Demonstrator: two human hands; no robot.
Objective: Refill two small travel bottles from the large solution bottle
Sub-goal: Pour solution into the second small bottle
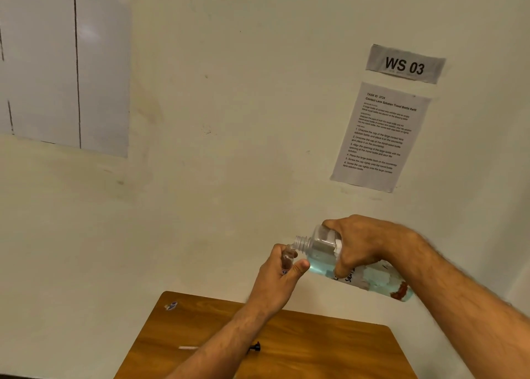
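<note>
Right hand: the right hand is wrapped round the large solution bottle, which it holds tipped well over above the far edge of the surface, open threaded neck pointing left.
Left hand: the left hand has its fingers and thumb curled round a small travel bottle, upright with a slight lean, raised in the air to meet the big one.
Mouths: the big bottle's neck sits right at the little bottle's opening, touching or as good as; no stream is clear enough to call.
Liquid: blue solution pools along the low side of the large bottle and reaches toward the shoulder. How much is in the small bottle I cannot tell, it's mostly hidden by fingers.
Caps: both bottles are open, so the uncapping is done. A small black cap-like piece lies on the surface beside the left forearm.
Also on the surface: a thin white stick lies left of the black piece, and a small crumpled scrap sits at the far left corner.
Second travel bottle: not in view anywhere, so its state is unknown.
Progress: I'd put this early to midway, right at the pour into one travel bottle.
Left to do: by my reckoning, finish this fill, set the large bottle down, cap the small one, then the other small bottle, unless it's already filled, and the big cap.
Watch for: a tiny opening under a wide neck, so spills look likely if the tilt runs on too fast.
</note>
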